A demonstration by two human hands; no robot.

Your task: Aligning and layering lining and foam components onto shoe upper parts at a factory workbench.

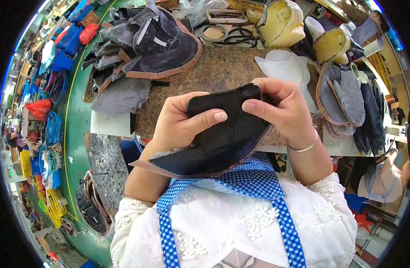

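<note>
Both hands' grip, left hand (180, 127) and right hand (283, 109), pinches a black suede shoe upper (218, 138) at centre, above the counter (223, 67); stacked uppers (147, 40) at eleven o'clock; thumbs pulling unevenly could crease it.

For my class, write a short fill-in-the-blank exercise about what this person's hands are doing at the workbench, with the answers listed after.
1. Both hands grip a ____ suede shoe upper with a brown stitched edge.
2. The bracelet is on the ____ wrist.
3. The left hand presses its ____ across the front of the upper, and the right hand pinches its top.
4. The apron straps are blue and white ____.

Answers: black; right; thumb; checked
</note>
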